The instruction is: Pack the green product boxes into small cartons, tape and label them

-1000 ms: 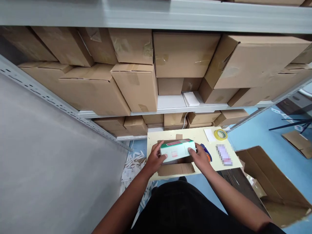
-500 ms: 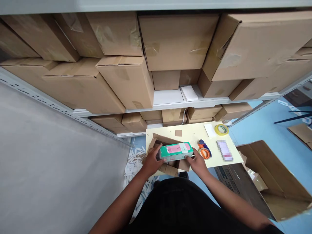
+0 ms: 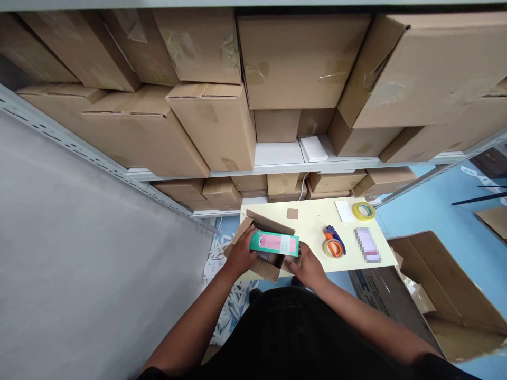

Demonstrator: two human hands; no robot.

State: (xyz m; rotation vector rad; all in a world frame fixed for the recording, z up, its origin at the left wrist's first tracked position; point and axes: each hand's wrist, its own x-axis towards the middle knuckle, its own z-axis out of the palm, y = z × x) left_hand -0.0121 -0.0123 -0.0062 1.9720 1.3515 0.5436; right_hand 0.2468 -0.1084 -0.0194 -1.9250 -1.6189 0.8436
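A green product box (image 3: 274,243) with a pink picture and a white label on top lies over the open cardboard box (image 3: 269,272). My left hand (image 3: 240,257) grips its left end, fingers over the far edge and thumb on the near side. At the right end my right hand (image 3: 309,268) is closed around the corner of the green box, its thumb low beside a carton flap. The product box covers most of the carton's inside.
On the pale table (image 3: 312,211) are a tape dispenser (image 3: 335,243), a yellow tape roll (image 3: 363,211), a white card (image 3: 344,211) and a blurred phone-like item (image 3: 367,244). A large open carton (image 3: 431,285) stands right; shelves of boxes (image 3: 293,58) rise behind; paper scraps (image 3: 233,306) litter the floor.
The green box has moved left and lower, over the open cardboard box, with both hands still on it. Its top now faces the camera more fully.
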